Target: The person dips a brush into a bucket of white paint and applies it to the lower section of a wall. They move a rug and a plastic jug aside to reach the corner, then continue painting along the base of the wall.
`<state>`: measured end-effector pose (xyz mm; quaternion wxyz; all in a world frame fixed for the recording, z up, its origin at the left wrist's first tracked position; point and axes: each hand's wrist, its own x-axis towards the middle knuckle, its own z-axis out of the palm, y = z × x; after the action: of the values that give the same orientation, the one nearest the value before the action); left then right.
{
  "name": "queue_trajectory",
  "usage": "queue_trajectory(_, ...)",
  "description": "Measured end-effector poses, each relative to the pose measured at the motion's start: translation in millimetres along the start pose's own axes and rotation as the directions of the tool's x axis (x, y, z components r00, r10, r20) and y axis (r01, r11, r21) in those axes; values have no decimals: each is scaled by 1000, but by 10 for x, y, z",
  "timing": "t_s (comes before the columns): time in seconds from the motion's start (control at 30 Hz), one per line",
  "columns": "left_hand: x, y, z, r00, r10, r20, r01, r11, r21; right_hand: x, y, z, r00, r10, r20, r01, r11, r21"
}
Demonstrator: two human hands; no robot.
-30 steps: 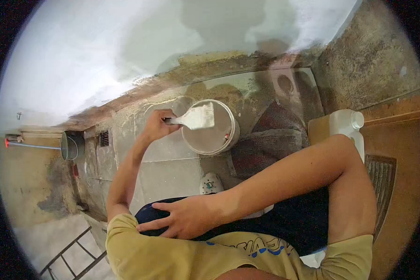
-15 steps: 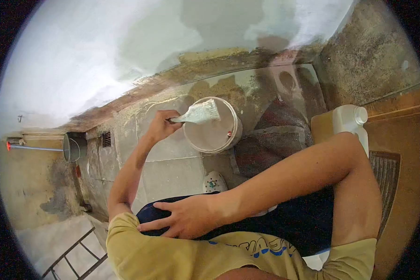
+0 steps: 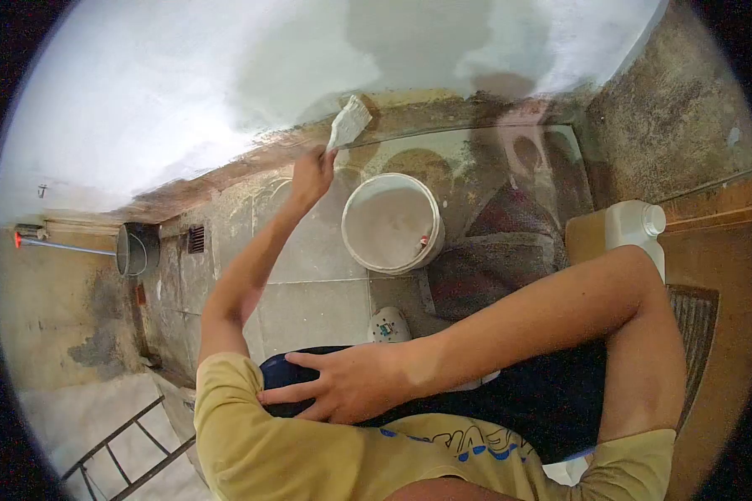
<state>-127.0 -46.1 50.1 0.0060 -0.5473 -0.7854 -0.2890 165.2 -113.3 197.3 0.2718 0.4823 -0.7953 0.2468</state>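
Note:
My left hand is closed around the handle of a wide paintbrush. White paint coats the brush, whose bristles are up at the stained lower edge of the wall; whether they touch it cannot be told. To the right of that hand and lower stands a round white bucket, with pale liquid inside and a small red-and-white spot near its inner right side. My right hand lies on the dark cloth over my leg, fingers spread, holding nothing.
At the right stands a translucent jug. A dark, stained cloth lies beside the bucket. My clog is below it. Farther left are a dark bucket, a floor grate and a metal ladder.
My left hand has moved up and right, carrying the brush from over the bucket toward the wall's lower edge. My right hand stays on my leg. The view has shifted slightly.

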Motion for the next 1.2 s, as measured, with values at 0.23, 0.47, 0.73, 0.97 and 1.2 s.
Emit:
queue_trajectory(0.23, 212, -125, 314, 994, -85, -66, 90, 993, 77, -49, -10, -29, 999, 19, 42, -18, 1000, -15)
queue_trajectory(0.47, 323, 372, 327, 548, -501, 670, 743, -75, -665, -62, 28, -67, 995, -22, 96, 17, 999, 50)
queue_trajectory(0.73, 516, 326, 422, 441, -471, 764, 724, -317, -613, -102, 43, -6, 999, 3, -43, 0, 997, 74)
queue_trajectory(0.97, 769, 776, 485, 458, -618, 639, 606, -310, -733, -101, 44, 41, 999, -32, 23, 31, 998, 51)
queue_trajectory(1.2, 684, 562, 628, 502, -621, 602, 596, -256, -761, -3, -39, 103, 997, -46, -66, 49, 998, 45)
